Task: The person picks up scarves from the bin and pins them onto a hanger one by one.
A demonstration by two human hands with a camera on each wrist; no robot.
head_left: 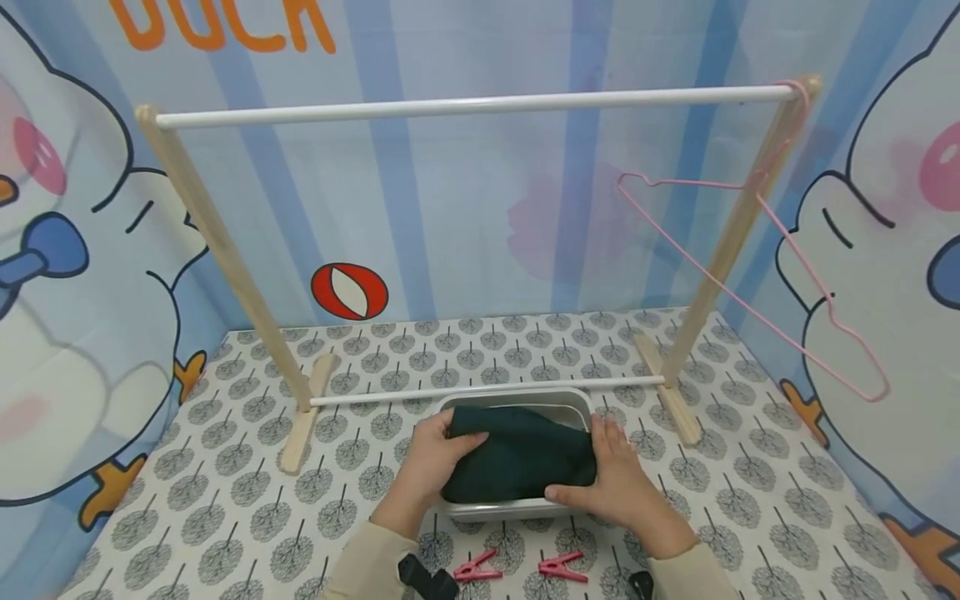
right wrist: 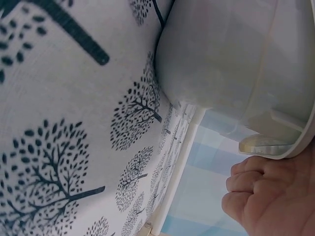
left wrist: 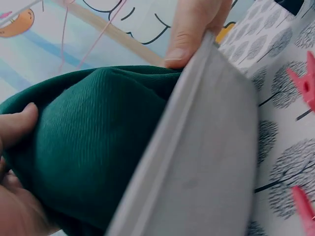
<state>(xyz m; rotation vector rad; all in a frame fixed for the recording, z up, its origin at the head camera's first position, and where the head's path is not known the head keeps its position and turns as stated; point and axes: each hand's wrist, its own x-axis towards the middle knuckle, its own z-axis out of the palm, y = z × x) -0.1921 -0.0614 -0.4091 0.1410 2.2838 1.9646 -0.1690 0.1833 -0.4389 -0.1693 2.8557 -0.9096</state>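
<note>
A dark green folded cloth (head_left: 517,458) bulges over the light grey basin (head_left: 517,510). My left hand (head_left: 433,454) pinches its left edge, thumb on top and fingers underneath, as the left wrist view also shows. On the opposite side, my right hand (head_left: 622,475) holds the cloth's right edge at the rim, its thumb along the near corner. The right wrist view shows the curled fingers of that hand (right wrist: 275,191) beside the basin's rim; their tips are hidden. Part of the basin's inside shows behind the cloth.
Two pink clothespins (head_left: 477,567) (head_left: 561,567) lie in front of the basin. Behind it stands a wooden rack with a white top rail (head_left: 472,106) and a lower rail (head_left: 390,396). A pink hanger (head_left: 705,271) hangs at the rail's right end. Tree-patterned cloth (head_left: 247,517) covers the table.
</note>
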